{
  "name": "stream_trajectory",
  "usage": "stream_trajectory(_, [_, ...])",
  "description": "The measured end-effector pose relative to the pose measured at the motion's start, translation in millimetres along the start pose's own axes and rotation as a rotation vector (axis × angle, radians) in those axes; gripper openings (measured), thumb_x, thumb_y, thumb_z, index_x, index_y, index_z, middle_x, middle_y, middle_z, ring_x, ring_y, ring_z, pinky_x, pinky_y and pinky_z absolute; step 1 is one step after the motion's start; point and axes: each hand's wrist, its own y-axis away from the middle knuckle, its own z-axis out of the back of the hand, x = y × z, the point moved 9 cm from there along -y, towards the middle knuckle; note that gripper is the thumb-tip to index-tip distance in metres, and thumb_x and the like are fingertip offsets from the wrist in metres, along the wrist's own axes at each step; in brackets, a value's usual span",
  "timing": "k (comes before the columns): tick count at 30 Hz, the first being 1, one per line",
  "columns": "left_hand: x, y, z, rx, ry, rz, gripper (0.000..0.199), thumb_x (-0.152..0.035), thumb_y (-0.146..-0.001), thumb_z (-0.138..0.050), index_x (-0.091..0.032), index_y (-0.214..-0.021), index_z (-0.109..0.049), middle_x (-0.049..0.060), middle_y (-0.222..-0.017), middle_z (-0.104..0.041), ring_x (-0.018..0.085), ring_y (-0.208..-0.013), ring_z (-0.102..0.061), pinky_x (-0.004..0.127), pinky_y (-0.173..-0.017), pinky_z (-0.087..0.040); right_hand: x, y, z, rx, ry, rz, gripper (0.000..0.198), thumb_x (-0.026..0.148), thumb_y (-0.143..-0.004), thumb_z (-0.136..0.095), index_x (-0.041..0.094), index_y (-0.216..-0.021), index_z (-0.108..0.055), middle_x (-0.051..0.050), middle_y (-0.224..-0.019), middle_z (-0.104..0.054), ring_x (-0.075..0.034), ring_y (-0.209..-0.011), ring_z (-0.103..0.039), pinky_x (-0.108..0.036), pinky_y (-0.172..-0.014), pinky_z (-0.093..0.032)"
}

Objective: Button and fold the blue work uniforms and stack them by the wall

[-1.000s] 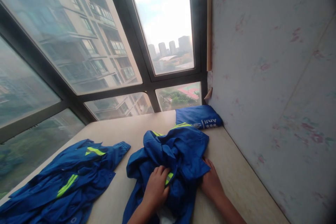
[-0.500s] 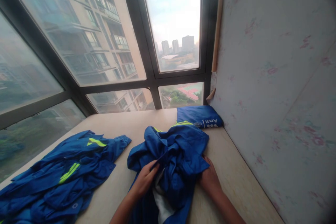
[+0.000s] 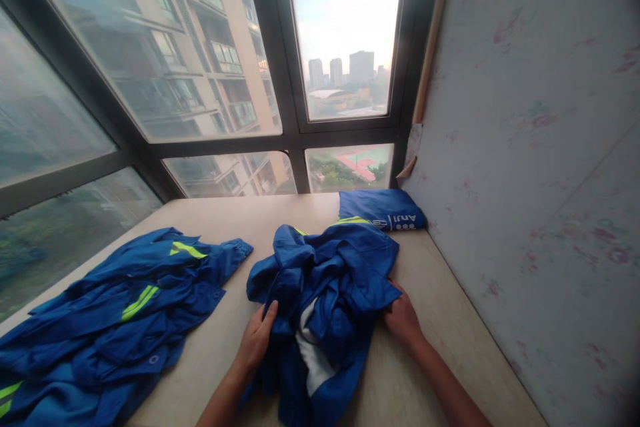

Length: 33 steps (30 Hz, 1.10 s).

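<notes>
A crumpled blue work garment (image 3: 345, 260) with yellow-green stripes and a white patch of lining lies bunched up in front of me. My left hand (image 3: 257, 337) grips its left edge, thumb on top of the cloth and the other fingers hidden beneath. On the opposite side, my right hand (image 3: 401, 317) pinches the garment's right edge, its fingertips partly covered by fabric. Just behind the bundle sits a folded blue garment (image 3: 380, 203) with white lettering, which the bundle slightly overlaps.
To the left, a blue work jacket (image 3: 165, 287) with yellow-green stripes is spread out on the pale ledge (image 3: 280, 210). Dark window frames (image 3: 225, 147) border the ledge at the back and left. A flower-patterned wall (image 3: 525, 147) closes off the right side.
My left hand has shifted left along the cloth, from near the middle to the outer edge. More of the white lining shows. My right hand keeps its hold; the view has tilted slightly.
</notes>
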Motion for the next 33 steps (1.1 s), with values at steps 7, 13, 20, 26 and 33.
stream_trajectory(7, [17, 15, -11, -0.105, 0.013, -0.044, 0.056, -0.062, -0.083, -0.049, -0.016, -0.108, -0.069, 0.011, -0.115, -0.071, 0.031, -0.115, -0.062, 0.041, -0.104, -0.045, 1, 24, 16, 0.028, -0.363, -0.144, 0.052, 0.060, -0.090, -0.040, 0.019, -0.069, -0.063, -0.005, -0.069, -0.063, -0.020, -0.068, -0.057, -0.028, -0.067, -0.047])
stream_trajectory(13, [10, 8, -13, -0.017, 0.070, -0.031, 0.053, -0.058, -0.076, -0.062, -0.016, -0.107, -0.070, 0.010, -0.111, -0.073, 0.031, -0.111, -0.065, 0.040, -0.100, -0.048, 17, 29, -1, 0.013, -0.437, -0.257, 0.044, 0.061, -0.077, -0.063, 0.017, -0.073, -0.067, -0.005, -0.074, -0.067, -0.022, -0.073, -0.061, -0.031, -0.073, -0.049])
stream_trajectory(20, [-34, -12, 35, -0.071, 0.201, -0.088, 0.051, -0.044, -0.067, -0.066, -0.013, -0.108, -0.068, 0.008, -0.100, -0.075, 0.030, -0.097, -0.068, 0.036, -0.085, -0.055, 4, -4, 34, -0.201, -1.041, -0.436, 0.048, 0.053, -0.075, -0.069, 0.015, -0.105, -0.069, -0.009, -0.099, -0.073, -0.025, -0.094, -0.067, -0.037, -0.086, -0.053])
stream_trajectory(26, [-23, -17, 57, -0.077, 0.055, -0.072, 0.054, -0.046, -0.064, -0.065, -0.012, -0.106, -0.067, 0.008, -0.090, -0.075, 0.030, -0.088, -0.069, 0.036, -0.077, -0.056, -26, -10, 99, -0.310, -0.766, -0.439, 0.074, 0.053, -0.074, -0.071, 0.019, -0.136, -0.052, -0.005, -0.090, -0.074, -0.026, -0.090, -0.069, -0.037, -0.085, -0.053])
stream_trajectory(33, [-46, -8, 37, -0.037, -0.425, -0.120, 0.077, -0.062, -0.074, -0.056, -0.015, -0.135, -0.050, 0.016, -0.117, -0.068, 0.035, -0.111, -0.063, 0.045, -0.093, -0.050, -39, 1, 100, -0.096, -0.379, -0.352, 0.068, 0.054, -0.073, -0.067, 0.020, -0.131, -0.057, -0.003, -0.087, -0.071, -0.025, -0.081, -0.068, -0.036, -0.078, -0.053])
